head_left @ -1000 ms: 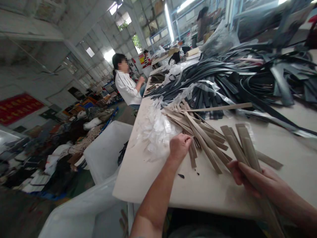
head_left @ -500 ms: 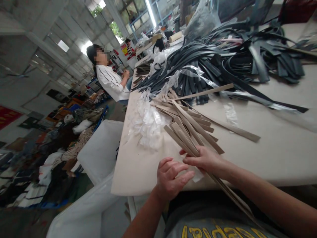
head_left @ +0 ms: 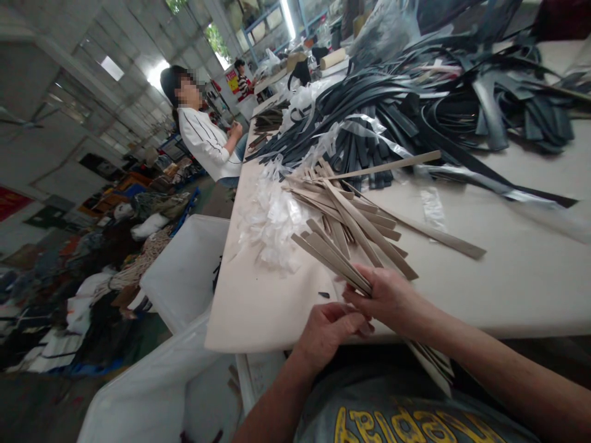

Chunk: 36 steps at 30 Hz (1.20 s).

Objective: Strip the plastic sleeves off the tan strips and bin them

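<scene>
The strips (head_left: 333,263) are in the right hand (head_left: 388,295), thumb and fingers pressed round them, ends jutting out above and below the grip. Just beside it the left hand (head_left: 329,330) is curled; whether it pinches anything, I cannot tell. Beyond the grip, a pile (head_left: 376,232) of similar strips lies on the table (head_left: 475,295), plastic (head_left: 274,227) to its left, black bands (head_left: 383,132) farther off.

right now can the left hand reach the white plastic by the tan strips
Probably yes: the way from the left hand to the plastic looks open; the strips in the right hand run alongside it.
</scene>
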{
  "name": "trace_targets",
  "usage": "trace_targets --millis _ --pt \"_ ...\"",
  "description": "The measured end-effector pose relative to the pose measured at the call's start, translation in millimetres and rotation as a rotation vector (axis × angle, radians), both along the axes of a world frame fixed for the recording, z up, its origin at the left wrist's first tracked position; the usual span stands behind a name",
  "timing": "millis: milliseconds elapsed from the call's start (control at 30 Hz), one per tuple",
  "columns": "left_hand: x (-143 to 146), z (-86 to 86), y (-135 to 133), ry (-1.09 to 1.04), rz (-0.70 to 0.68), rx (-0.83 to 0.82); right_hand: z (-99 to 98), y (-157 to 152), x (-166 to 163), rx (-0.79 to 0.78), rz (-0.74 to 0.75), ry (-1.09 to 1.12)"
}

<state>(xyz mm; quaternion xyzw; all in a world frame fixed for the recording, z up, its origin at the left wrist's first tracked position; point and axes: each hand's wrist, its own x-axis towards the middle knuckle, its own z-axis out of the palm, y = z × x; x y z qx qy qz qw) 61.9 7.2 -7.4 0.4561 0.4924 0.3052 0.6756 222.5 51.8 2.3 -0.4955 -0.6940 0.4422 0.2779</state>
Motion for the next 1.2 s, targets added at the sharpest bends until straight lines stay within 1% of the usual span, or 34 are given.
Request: trace_targets --millis 100,167,300,433,500,567,667,733,767,833,900,967,1067,1200 --pt "4.1 1.3 1.2 -0.026 0.01 -0.097 -2.0 -1.1 1.5 0.055 -0.005 -0.067" --pt "2.8 -0.8 2.0 -0.038 -0.001 -0.117 -4.9 -1.4 4.6 0.077 0.012 -0.095" --pt "0.0 -3.9 4.6 0.04 -0.009 -0.059 -6.6 -2.5 9.3 0.095 0.047 -0.12" --pt "3.3 -4.0 6.0 0.06 -0.038 -0.038 -1.6 -3.1 11.0 0.102 0.042 -0.095" --pt "4.9 -5.9 8.3 0.008 0.042 -0.04 1.3 -4.2 14.8 0.117 0.007 -0.074" --pt "5.3 -9.0 13.2 -0.099 0.195 -0.048 2.5 -7.0 22.0 0.096 -0.02 -0.042" --pt "4.0 -12.0 25.0 -0.305 0.446 -0.041 -1.2 -14.7 37.3 -0.047 -0.036 0.049" --pt "3.1 -11.2 34.1 -0.414 0.561 -0.033 -7.1 -21.2 47.4 -0.155 -0.054 0.109" --pt "3.0 -9.9 38.4 -0.45 0.597 -0.033 -10.4 -24.6 51.7 -0.195 -0.061 0.128" --pt "3.7 -6.8 45.8 -0.477 0.63 -0.034 -16.5 -31.6 57.7 -0.267 -0.064 0.163" --pt "5.4 -4.0 51.2 -0.477 0.629 -0.032 -20.9 -38.5 59.8 -0.319 -0.066 0.197" --pt "7.7 -2.6 54.7 -0.481 0.625 -0.023 -23.9 -44.7 58.6 -0.325 -0.07 0.208" --pt "10.9 -2.8 57.3 -0.499 0.626 -0.011 -27.9 -51.2 54.4 -0.267 -0.063 0.178" --pt "14.0 -2.9 57.9 -0.489 0.625 -0.006 -32.5 -54.0 52.9 -0.135 -0.052 0.121"
